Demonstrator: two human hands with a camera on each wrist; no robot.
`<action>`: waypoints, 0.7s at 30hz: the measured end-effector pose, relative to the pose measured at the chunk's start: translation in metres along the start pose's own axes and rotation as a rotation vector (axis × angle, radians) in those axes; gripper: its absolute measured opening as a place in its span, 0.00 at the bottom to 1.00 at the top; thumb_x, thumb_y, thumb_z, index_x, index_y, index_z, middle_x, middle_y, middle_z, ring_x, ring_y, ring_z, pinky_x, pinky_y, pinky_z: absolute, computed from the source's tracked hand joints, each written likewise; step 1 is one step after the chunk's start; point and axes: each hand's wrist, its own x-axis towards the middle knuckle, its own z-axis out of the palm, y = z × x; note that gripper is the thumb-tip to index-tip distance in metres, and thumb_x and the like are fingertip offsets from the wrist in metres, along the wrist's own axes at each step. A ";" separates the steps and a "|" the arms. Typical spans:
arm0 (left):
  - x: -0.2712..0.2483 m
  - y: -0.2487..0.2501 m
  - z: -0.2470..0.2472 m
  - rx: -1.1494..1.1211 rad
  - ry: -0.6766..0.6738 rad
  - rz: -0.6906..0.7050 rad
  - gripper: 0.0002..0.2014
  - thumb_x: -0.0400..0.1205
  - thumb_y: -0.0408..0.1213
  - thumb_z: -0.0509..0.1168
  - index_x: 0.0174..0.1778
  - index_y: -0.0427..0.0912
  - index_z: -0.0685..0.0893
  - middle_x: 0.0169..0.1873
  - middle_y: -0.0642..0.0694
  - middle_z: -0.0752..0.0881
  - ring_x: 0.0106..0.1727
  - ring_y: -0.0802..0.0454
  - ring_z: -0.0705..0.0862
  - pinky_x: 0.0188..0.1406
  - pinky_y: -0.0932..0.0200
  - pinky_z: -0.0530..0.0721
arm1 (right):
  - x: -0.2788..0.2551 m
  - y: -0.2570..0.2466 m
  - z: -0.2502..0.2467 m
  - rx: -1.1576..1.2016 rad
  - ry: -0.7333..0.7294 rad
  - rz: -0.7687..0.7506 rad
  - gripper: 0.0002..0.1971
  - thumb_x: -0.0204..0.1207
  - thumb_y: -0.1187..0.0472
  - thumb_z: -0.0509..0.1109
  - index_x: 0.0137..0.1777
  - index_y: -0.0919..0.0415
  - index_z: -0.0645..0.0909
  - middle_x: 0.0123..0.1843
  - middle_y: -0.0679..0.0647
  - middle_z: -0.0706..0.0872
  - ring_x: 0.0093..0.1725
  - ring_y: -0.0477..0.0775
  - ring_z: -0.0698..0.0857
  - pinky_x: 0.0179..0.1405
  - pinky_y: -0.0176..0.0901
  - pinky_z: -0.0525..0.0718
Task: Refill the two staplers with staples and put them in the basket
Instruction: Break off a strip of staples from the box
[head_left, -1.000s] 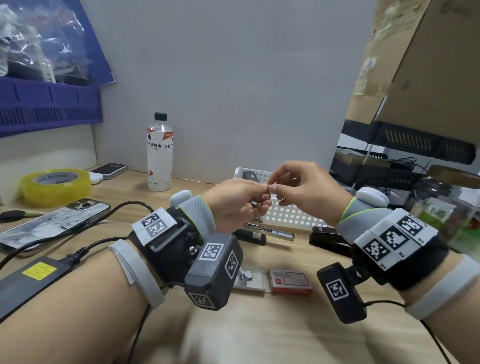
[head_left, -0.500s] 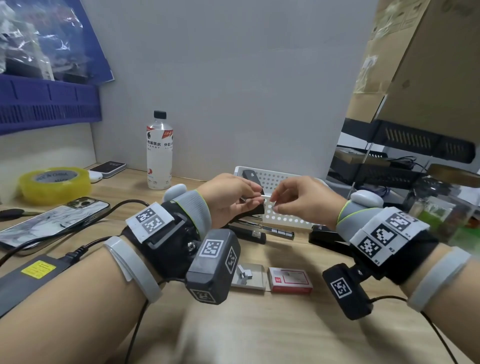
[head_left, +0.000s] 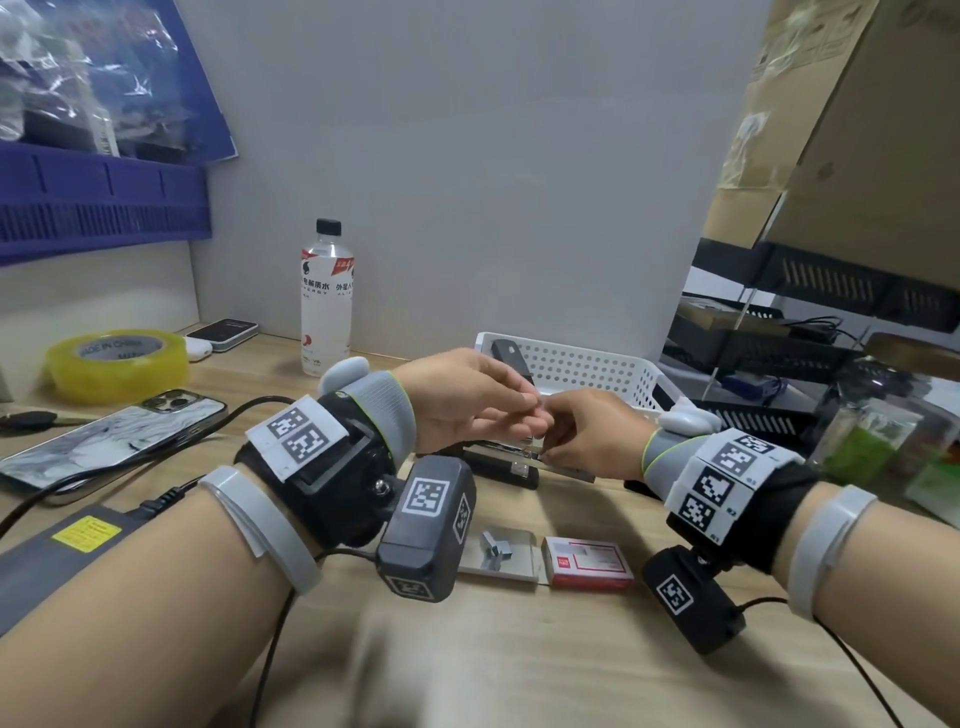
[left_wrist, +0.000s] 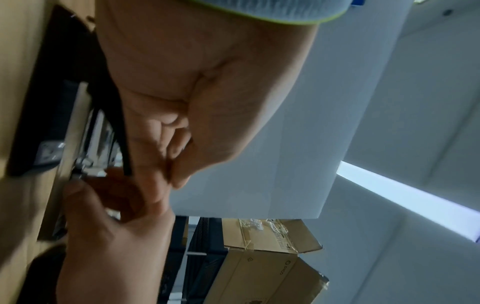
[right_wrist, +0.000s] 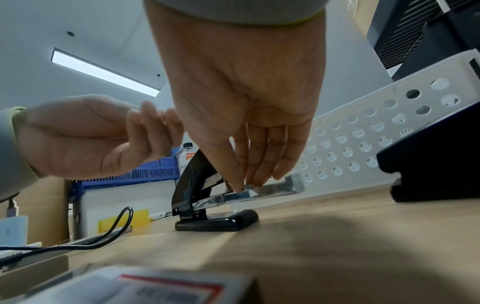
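Both hands dropped — right hand (right_wrist: 241, 102) fingertips pinch staples (right_wrist: 248, 187) onto open stapler (right_wrist: 207, 197); left hand (right_wrist: 85, 135) curled, contents unclear.

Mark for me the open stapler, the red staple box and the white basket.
open stapler (right_wrist: 218, 223): right wrist view, on its black base.
red staple box (head_left: 589, 564): head view, on its top face.
white basket (head_left: 582, 366): head view, on its perforated far wall.

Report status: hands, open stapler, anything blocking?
Right hand fingertips down at open stapler magazine, placing staples. Left hand curled alongside; contents unclear. Second stapler on desk beside the white basket. Nothing blocking.
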 end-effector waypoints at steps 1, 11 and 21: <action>-0.001 0.000 -0.001 0.092 -0.042 -0.004 0.04 0.84 0.25 0.67 0.51 0.30 0.86 0.54 0.28 0.91 0.45 0.48 0.92 0.42 0.64 0.91 | 0.000 0.000 0.000 0.002 0.005 0.001 0.09 0.69 0.61 0.80 0.48 0.52 0.87 0.39 0.43 0.90 0.44 0.48 0.88 0.46 0.41 0.85; -0.003 -0.013 0.003 0.687 -0.300 -0.075 0.09 0.84 0.24 0.67 0.56 0.31 0.90 0.50 0.36 0.92 0.47 0.52 0.92 0.56 0.59 0.89 | -0.003 0.000 -0.002 0.013 0.032 0.011 0.09 0.69 0.59 0.78 0.49 0.49 0.86 0.43 0.44 0.92 0.46 0.47 0.89 0.47 0.43 0.88; -0.002 -0.018 0.006 0.773 -0.357 -0.082 0.15 0.84 0.20 0.62 0.61 0.32 0.90 0.44 0.48 0.93 0.49 0.54 0.92 0.64 0.57 0.87 | -0.001 0.001 -0.002 0.030 0.010 0.012 0.10 0.69 0.62 0.78 0.49 0.52 0.87 0.43 0.45 0.94 0.49 0.46 0.91 0.53 0.45 0.88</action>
